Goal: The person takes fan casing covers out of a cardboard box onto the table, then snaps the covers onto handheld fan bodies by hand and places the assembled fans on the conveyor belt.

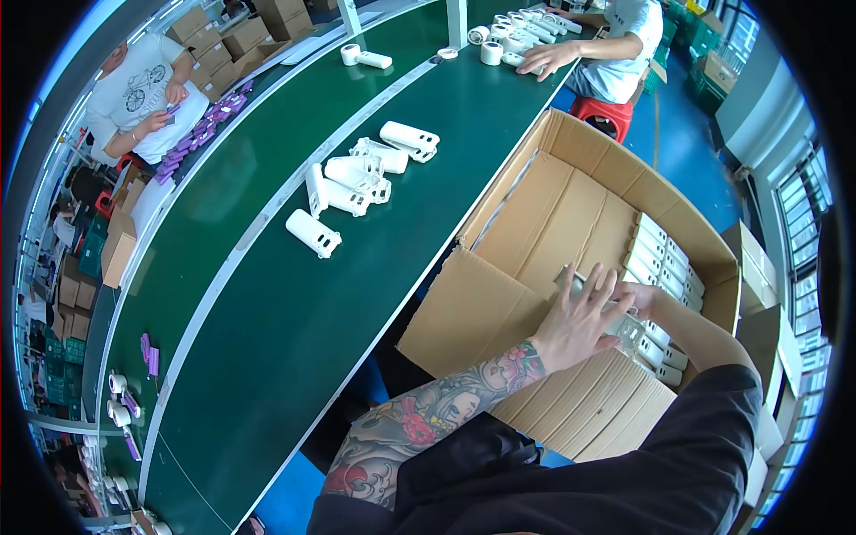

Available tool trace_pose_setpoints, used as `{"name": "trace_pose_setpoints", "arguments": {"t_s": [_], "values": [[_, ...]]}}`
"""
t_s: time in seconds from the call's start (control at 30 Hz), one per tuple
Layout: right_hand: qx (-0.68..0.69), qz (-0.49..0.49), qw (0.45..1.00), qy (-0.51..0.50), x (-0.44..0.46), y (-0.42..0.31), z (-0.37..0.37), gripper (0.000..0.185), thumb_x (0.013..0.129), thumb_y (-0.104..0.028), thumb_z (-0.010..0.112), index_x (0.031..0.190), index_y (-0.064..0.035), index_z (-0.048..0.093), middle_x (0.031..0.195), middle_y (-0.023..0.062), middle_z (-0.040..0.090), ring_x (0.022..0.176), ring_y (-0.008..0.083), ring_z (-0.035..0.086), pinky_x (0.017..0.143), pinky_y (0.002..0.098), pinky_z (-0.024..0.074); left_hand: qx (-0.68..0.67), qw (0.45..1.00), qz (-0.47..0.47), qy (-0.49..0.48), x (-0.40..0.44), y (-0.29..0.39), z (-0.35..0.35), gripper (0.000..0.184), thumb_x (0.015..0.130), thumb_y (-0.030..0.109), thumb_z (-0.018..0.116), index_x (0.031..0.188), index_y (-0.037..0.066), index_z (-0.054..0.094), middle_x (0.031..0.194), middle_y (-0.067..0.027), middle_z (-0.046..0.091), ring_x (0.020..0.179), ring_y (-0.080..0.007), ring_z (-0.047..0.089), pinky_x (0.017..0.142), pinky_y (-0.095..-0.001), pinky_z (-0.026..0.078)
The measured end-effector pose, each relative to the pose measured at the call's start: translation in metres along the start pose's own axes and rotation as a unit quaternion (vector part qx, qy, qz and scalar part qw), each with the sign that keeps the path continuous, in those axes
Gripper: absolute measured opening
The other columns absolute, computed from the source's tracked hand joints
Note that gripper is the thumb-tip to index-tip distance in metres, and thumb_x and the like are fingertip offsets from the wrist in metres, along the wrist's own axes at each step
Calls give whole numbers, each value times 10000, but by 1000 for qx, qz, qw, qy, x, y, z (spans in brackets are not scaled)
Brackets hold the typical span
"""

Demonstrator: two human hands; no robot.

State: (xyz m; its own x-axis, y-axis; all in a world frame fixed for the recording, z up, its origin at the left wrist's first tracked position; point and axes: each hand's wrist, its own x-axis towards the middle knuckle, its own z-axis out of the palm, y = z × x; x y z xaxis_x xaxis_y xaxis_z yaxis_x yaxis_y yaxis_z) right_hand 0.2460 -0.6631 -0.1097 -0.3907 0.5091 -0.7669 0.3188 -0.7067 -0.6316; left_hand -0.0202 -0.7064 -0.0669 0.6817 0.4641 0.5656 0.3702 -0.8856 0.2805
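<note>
Over the open cardboard box [571,209], my left hand [575,323] has its fingers spread, palm down, on or just above a white part [573,278]. My right hand [635,299] is beside it, its fingers bent and partly hidden behind my left hand. A clear-looking piece [631,333] shows just below my right hand; what holds it I cannot make out. White housings [660,250] stand in rows along the right side of the box. On the green table lies a loose group of white housings [357,174].
A co-worker [615,45] sits at the table's far end, a hand near white parts [526,27]. Another person [147,89] stands across the table by purple parts [201,129]. White and purple pieces [120,410] lie at the lower left. A metal post [456,22] rises at the top.
</note>
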Motion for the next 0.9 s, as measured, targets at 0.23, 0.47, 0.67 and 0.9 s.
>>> {"name": "trace_pose_setpoints", "arguments": {"t_s": [0.23, 0.47, 0.67, 0.9], "values": [[27, -93, 995, 37, -33, -90, 63, 491, 984, -352, 521, 1350, -27, 542, 1199, 184, 649, 991, 243, 691, 711, 325, 596, 63, 994, 25, 84, 28, -34, -40, 614, 974, 551, 532, 1459, 178, 474, 1321, -200, 444, 1311, -378, 438, 1102, -656, 301], [51, -191, 980, 9, -27, -188, 141, 466, 994, -334, 471, 1311, 3, 532, 1060, 162, 689, 819, 214, 721, 592, 289, 607, 140, 972, 48, 182, 4, -85, -127, 598, 979, 592, 487, 1405, 179, 564, 1258, -160, 478, 1280, -313, 475, 1147, -525, 347], [-49, -229, 962, -140, 24, -274, 265, 493, 991, -388, 536, 1284, 9, 540, 1095, 146, 688, 859, 197, 712, 615, 287, 595, 266, 946, 29, 180, -88, -124, -233, 607, 957, 606, 501, 1393, 189, 568, 1303, -143, 473, 1293, -302, 479, 1130, -514, 367], [-220, -268, 911, -222, 99, -315, 388, 639, 1000, -519, 475, 1354, 13, 494, 1307, 195, 591, 1105, 261, 629, 843, 399, 577, 332, 925, -110, 150, -212, -150, -298, 599, 908, 534, 604, 1415, 220, 557, 1442, -148, 431, 1341, -287, 462, 1149, -479, 351]]}}
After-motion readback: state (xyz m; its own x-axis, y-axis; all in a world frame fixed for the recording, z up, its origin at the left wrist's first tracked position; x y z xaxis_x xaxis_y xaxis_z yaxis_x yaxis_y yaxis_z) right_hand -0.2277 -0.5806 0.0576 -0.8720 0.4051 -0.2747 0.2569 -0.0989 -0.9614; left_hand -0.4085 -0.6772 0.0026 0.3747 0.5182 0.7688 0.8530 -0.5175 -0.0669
